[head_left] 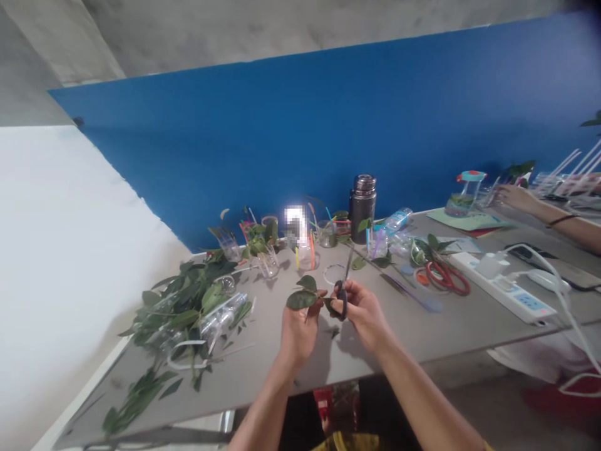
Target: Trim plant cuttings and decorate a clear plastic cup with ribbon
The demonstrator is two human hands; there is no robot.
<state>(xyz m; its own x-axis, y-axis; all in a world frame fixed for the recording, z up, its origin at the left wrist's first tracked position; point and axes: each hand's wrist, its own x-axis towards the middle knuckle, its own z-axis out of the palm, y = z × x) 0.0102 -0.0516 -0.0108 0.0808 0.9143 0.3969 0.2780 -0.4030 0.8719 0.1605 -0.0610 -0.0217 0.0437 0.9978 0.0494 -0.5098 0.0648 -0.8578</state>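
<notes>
**Two-handed hold, both grips closed**

Blue-painted wall (291, 138) stands far beyond the person's fingers (351, 293), and a long grey bench (413, 332) runs beneath them.

Left of the fingers: a loose heap of green leafy stems (188, 300) lies across a clear cut plastic bottle (223, 319).

Ahead of the fingers: a dark metal vacuum flask (362, 210) stands among clear plastic cups (268, 262) holding coloured straws.

Right of the fingers: red-handled scissors (446, 279) lie on the bench, near a white power strip (504, 288). Farther right, a co-worker's hand (514, 198) rests near a teal-lidded glass jar (464, 194).

Left hand (298, 332): fingers narrow, pinching a green leafy cutting (301, 297) above the bench.

Right hand (361, 310): fingers closed through the loops of black-handled scissors (342, 299), blades pointing away toward the flask. Blade gap too small to tell.

Cutting sits just left of the scissor loops, apparently not touching the blades.
</notes>
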